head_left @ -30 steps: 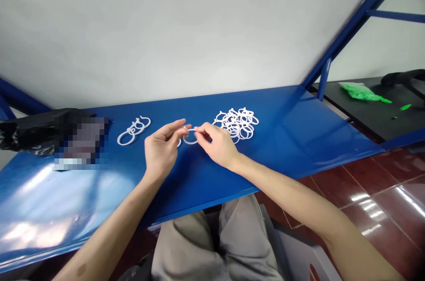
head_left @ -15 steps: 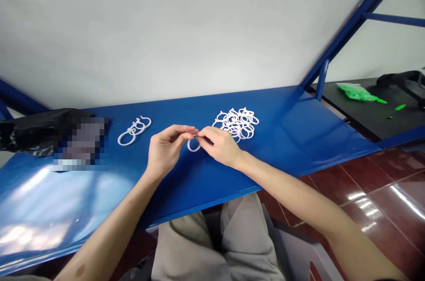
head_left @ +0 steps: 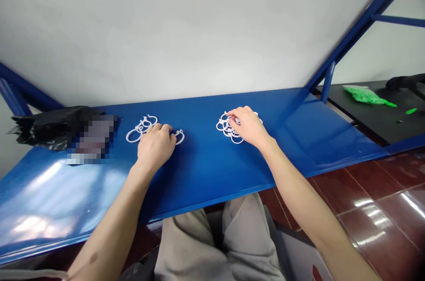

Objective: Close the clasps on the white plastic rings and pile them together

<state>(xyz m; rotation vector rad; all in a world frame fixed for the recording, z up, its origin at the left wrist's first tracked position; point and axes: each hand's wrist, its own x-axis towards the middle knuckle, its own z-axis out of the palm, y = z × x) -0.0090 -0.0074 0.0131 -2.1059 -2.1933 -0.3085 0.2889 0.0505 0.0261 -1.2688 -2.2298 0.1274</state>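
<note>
My left hand point(head_left: 155, 144) is over the left part of the table, its fingers curled and closed on a white plastic ring point(head_left: 180, 137) that sticks out to the right of the fingertips. Just behind and left of it lies a small group of white rings point(head_left: 133, 136), partly covered by the hand. My right hand point(head_left: 248, 126) reaches down onto a pile of white rings point(head_left: 229, 129). Its thumb and index finger are apart, with rings showing between and beneath them. The other fingertips are hidden.
The blue table point(head_left: 202, 161) meets a pale wall behind. A black plastic bag point(head_left: 53, 126) and a blurred-out flat item point(head_left: 94, 137) lie at the left. On a black table at the right sits a bag of green pieces point(head_left: 365, 95). Blue frame bars point(head_left: 328, 82) rise at the right.
Both hands were together at the middle on one ring. The left hand has moved left with that ring toward the small group; the right has moved right onto the pile.
</note>
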